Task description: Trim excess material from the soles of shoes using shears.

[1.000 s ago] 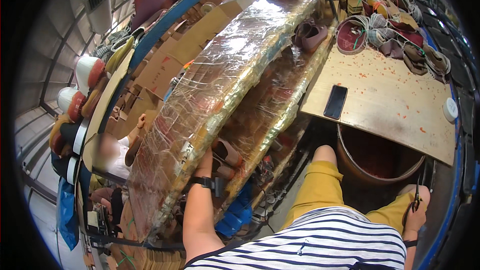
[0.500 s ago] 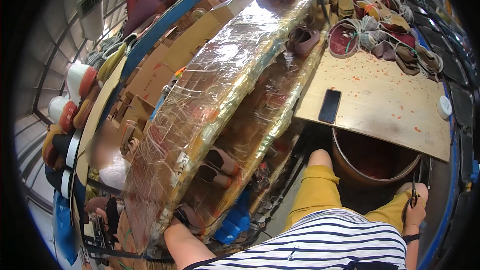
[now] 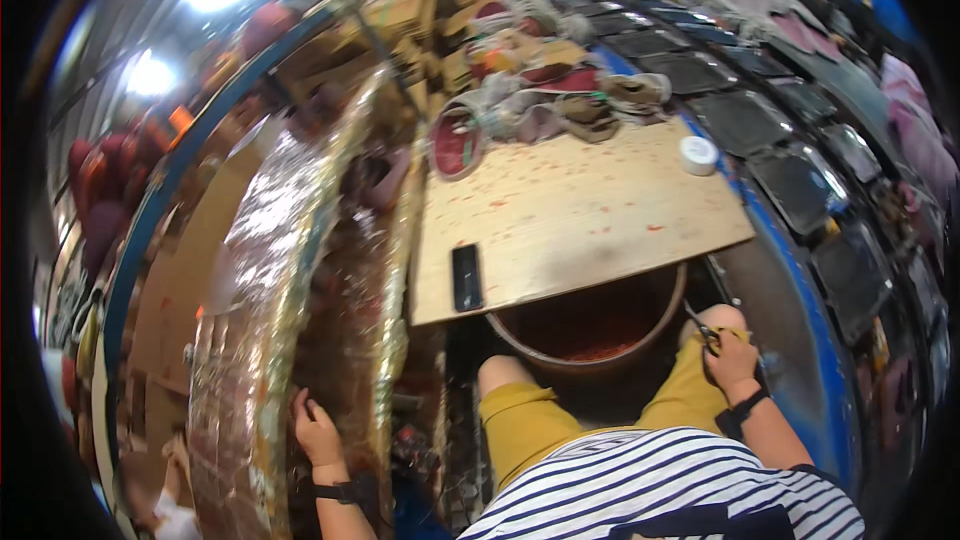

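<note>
My right hand (image 3: 734, 362) rests by my right knee, its fingers wrapped round the handles of dark scissors (image 3: 703, 326) whose blades point up and left. My left hand (image 3: 318, 432) is beside the film-wrapped shelf (image 3: 255, 340) on my left. Its fingers are loosely extended and apart, and I see nothing in them. Ahead of me a light wooden board (image 3: 570, 205), strewn with small orange-red scraps, carries a dark phone (image 3: 466, 278) near its front left corner. Below its front edge, a large round tub (image 3: 560, 365) with reddish scraps inside stands between my knees.
Several shoes lie heaped at the board's back, with a maroon-lined shoe (image 3: 456, 145) at the left. A white round lid (image 3: 698, 154) sits at the right edge. Dark trays (image 3: 800, 185) line the right side. Another person (image 3: 175, 520) is at lower left.
My view has swung right and up. My left hand, earlier hidden behind the shelf edge, now shows drawn back beside it. The right hand still holds the scissors.
</note>
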A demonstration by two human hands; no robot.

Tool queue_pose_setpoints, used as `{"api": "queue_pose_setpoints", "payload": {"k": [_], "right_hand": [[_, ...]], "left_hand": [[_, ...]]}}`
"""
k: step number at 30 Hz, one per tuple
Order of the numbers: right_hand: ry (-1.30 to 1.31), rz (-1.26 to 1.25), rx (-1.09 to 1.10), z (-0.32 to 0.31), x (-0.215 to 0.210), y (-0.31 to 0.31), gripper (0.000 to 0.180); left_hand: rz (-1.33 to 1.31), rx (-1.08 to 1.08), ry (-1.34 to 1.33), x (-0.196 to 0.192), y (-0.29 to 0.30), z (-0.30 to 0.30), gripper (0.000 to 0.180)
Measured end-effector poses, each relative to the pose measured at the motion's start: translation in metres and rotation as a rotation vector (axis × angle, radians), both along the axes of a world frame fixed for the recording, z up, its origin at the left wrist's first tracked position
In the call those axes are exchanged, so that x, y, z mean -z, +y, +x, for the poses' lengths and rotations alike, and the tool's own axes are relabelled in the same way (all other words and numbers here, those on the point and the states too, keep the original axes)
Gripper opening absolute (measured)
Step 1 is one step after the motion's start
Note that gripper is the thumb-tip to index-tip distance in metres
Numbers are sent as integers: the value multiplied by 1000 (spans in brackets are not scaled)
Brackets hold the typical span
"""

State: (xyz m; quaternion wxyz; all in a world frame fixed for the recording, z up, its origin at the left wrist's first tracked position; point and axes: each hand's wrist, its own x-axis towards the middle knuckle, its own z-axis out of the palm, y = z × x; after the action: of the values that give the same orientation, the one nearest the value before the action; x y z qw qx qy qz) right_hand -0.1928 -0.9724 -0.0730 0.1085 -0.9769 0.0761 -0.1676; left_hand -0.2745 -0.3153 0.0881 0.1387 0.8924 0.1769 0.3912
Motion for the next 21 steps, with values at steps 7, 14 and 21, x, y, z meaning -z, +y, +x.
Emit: {"api": "queue_pose_setpoints", "payload": {"k": [7, 14, 21], "right_hand": [[-61, 105, 31, -7, -6, -1, 30], [-2, 110, 25, -9, -11, 4, 33], [126, 384, 54, -21, -15, -10, 31]], "left_hand": [[26, 672, 5, 75, -180, 128, 28], [30, 977, 641, 196, -255, 126, 56], [207, 960, 537, 206, -279, 113, 55]]}}
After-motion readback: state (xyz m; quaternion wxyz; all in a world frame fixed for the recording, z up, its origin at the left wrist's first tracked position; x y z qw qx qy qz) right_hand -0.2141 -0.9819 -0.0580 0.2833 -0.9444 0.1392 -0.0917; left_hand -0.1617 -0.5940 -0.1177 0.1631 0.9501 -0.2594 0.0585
